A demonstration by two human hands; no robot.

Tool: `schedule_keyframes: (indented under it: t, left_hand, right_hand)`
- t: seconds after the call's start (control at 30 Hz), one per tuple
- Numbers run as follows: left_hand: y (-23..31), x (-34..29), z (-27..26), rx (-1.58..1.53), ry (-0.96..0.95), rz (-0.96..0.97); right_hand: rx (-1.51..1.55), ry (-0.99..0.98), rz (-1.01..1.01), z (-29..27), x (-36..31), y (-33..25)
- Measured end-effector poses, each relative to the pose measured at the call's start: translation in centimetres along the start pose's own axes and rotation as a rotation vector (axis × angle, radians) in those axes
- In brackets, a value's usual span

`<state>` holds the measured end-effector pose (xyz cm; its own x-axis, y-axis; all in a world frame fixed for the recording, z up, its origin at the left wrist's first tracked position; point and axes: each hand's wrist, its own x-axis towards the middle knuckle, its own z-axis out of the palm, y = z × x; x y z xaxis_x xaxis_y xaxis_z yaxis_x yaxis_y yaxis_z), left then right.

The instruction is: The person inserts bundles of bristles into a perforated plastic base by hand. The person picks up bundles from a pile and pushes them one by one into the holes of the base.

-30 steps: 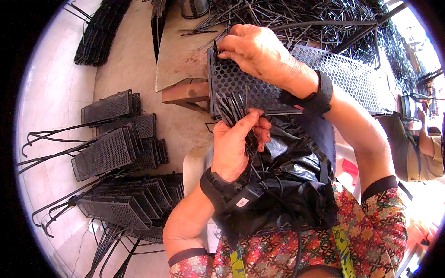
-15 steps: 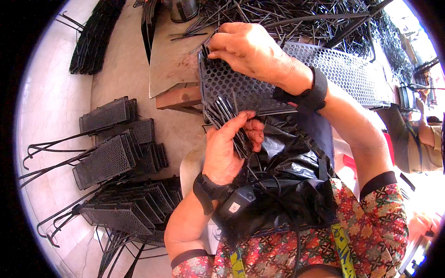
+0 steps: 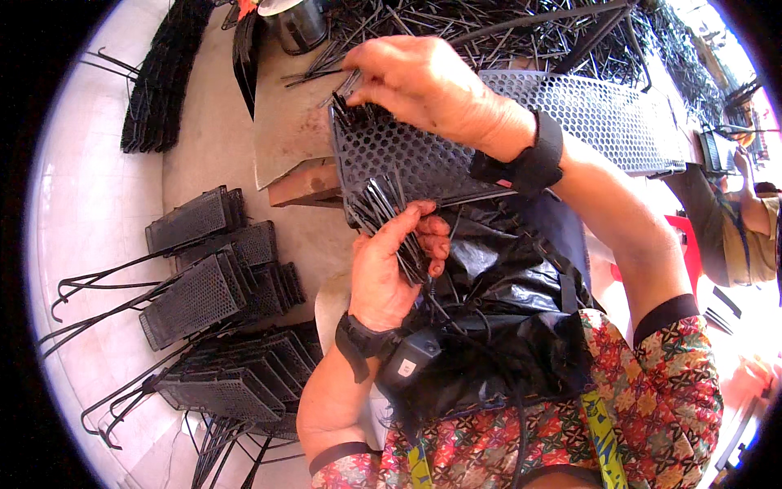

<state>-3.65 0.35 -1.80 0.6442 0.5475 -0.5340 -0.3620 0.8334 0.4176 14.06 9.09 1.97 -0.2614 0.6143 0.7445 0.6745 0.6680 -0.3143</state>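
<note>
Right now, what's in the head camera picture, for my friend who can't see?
A person's left hand holds thin black strips while the right hand is at the left end of a dark perforated panel. Beyond it lies a heap of similar strips; dark perforated racks are grouped at left.

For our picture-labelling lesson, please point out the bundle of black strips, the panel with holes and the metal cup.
Bundle of black strips (image 3: pixel 381 202): head view, upper part.
Panel with holes (image 3: pixel 415 155): head view, holed face.
Metal cup (image 3: pixel 303 30): head view, side wall.

The strips (image 3: pixel 379 200) and panel (image 3: pixel 562 102) are black, the shirt (image 3: pixel 652 407) red-patterned.
</note>
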Motion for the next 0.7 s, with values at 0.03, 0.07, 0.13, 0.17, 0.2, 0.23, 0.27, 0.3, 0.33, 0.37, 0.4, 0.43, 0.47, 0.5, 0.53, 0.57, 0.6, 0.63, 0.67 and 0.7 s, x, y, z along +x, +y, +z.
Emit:
schedule_keyframes:
  t: [0.03, 0.07, 0.13, 0.17, 0.2, 0.23, 0.27, 0.3, 0.33, 0.37, 0.4, 0.43, 0.47, 0.5, 0.53, 0.57, 0.6, 0.63, 0.67, 0.7]
  left_hand:
    - [-0.1, 0.1, -0.1, 0.027, -0.014, -0.013]
    - [-0.1, 0.1, -0.1, 0.053, -0.029, -0.026]
    - [0.0, 0.1, 0.0, 0.059, -0.025, -0.029]
    - [0.0, 0.1, 0.1, 0.063, -0.024, -0.031]
    - [-0.1, 0.1, 0.1, 0.064, -0.026, -0.032]
    - [-0.1, 0.0, 0.1, 0.063, -0.027, -0.03]
    - [-0.1, 0.0, 0.0, 0.063, -0.028, -0.028]
    - [-0.1, 0.0, 0.0, 0.047, -0.03, -0.04]
    - [-0.2, 0.0, 0.1, 0.031, -0.035, -0.053]
    - [-0.2, 0.0, 0.2, 0.016, -0.039, -0.066]
    - [-0.2, -0.1, 0.3, 0.041, -0.053, -0.049]
    - [-0.2, -0.1, 0.3, 0.067, -0.066, -0.032]
    - [-0.2, -0.1, 0.3, 0.093, -0.079, -0.015]
    - [-0.2, -0.1, 0.3, 0.097, -0.078, -0.017]
    - [-0.2, -0.1, 0.4, 0.103, -0.078, -0.017]
    - [-0.2, -0.1, 0.4, 0.11, -0.076, -0.017]
    - [-0.2, -0.1, 0.4, 0.113, -0.081, -0.015]
    - [-0.3, 0.0, 0.4, 0.12, -0.09, -0.018]
    - [-0.3, 0.1, 0.5, 0.127, -0.098, -0.021]
    - [-0.4, 0.1, 0.4, 0.132, -0.099, -0.016]
  right_hand:
    - [-0.007, 0.007, 0.015, -0.3, 0.0, -0.1]
    - [-0.014, 0.013, 0.03, -0.4, 0.0, -0.1]
    - [-0.056, -0.048, -0.025, -0.3, -0.4, 0.0]
    - [-0.078, -0.078, -0.053, -0.2, -0.6, 0.0]
    - [-0.14, -0.093, -0.061, -0.4, -0.9, 0.0]
    - [-0.199, -0.109, -0.073, -0.5, -1.0, -0.3]
    - [-0.258, -0.125, -0.085, -0.7, -1.3, -0.4]
    - [-0.268, -0.13, -0.104, -0.8, -1.8, -0.4]
    - [-0.272, -0.116, -0.092, -0.9, -2.0, -0.6]
    - [-0.277, -0.102, -0.079, -1.0, -2.1, -0.9]
    - [-0.281, -0.088, -0.067, -1.1, -2.3, -1.3]
    - [-0.233, -0.053, -0.041, -1.3, -2.4, -1.6]
    - [-0.193, -0.013, 0.051, -1.4, -2.7, -2.2]
    - [-0.153, 0.027, 0.143, -1.6, -3.1, -3.1]
    - [-0.113, 0.07, 0.234, -2.0, -3.4, -3.6]
    - [-0.049, 0.035, 0.3, -2.2, -3.9, -3.5]
    - [-0.034, 0.026, 0.313, -2.1, -3.7, -3.3]
    - [-0.024, 0.021, 0.328, -2.3, -3.4, -3.1]
    - [-0.014, 0.016, 0.344, -2.5, -3.0, -2.8]
    - [-0.041, -0.005, 0.344, -2.4, -2.5, -2.4]
